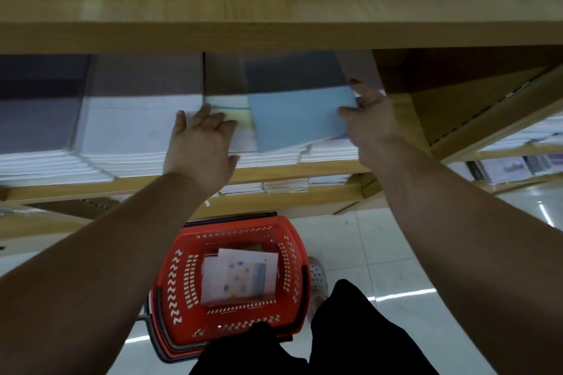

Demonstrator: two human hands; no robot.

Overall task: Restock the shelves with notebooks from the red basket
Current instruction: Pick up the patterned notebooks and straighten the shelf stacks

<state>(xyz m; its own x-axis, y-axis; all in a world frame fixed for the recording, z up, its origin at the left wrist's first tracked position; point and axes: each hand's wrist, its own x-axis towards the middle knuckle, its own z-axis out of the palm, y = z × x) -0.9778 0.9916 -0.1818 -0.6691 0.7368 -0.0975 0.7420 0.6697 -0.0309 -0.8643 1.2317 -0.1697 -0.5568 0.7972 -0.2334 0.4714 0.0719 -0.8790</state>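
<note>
We pinch the right edge of the blue notebook with our right hand, thumb at its near corner, and the shelf's side panel is just beside the knuckles. Our left hand rests with fingers spread on the white stacks. The notebook lies flat on the pile, its long axis running into the shelf and slightly skewed, under the upper board. The red basket stands on the floor below.

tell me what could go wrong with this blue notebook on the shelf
The flat light-blue notebook lies skewed across the white notebook stacks, held only at its edge by the right hand; it may slide off. The red plastic basket sits by the feet, a trip risk.
</note>
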